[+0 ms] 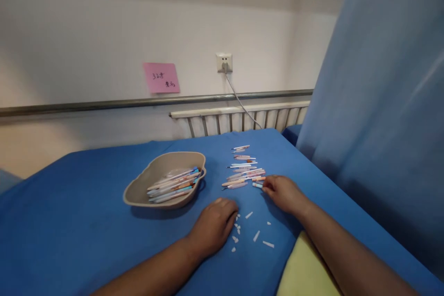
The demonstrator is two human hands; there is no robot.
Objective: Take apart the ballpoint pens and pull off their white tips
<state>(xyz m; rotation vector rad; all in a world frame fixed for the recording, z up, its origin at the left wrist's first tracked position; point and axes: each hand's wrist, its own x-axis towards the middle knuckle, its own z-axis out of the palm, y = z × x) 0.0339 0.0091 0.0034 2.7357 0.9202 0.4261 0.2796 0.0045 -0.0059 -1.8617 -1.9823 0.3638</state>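
Note:
My right hand [281,190] reaches to the right end of a row of pens, its fingertips pinched on a short blue-and-white pen piece [257,185] lying near the lowest pens [239,184]. On the blue sheet, my left hand [215,222] rests with the fingers curled under, so whatever they may hold is hidden. Small white bits [235,239] lie scattered beside its thumb side. A few longer white slivers [256,236] are spread between the two hands. Several pens and thin sticks are laid crosswise in a column running toward the wall.
A beige basin [138,189] holding several pens [176,185] stands left of the column. Yellow cloth [307,270] lies under my right forearm. A blue curtain [378,101] hangs at the right. Behind the bed are a white rail [208,112], a plugged socket [225,62] and a pink note [161,78].

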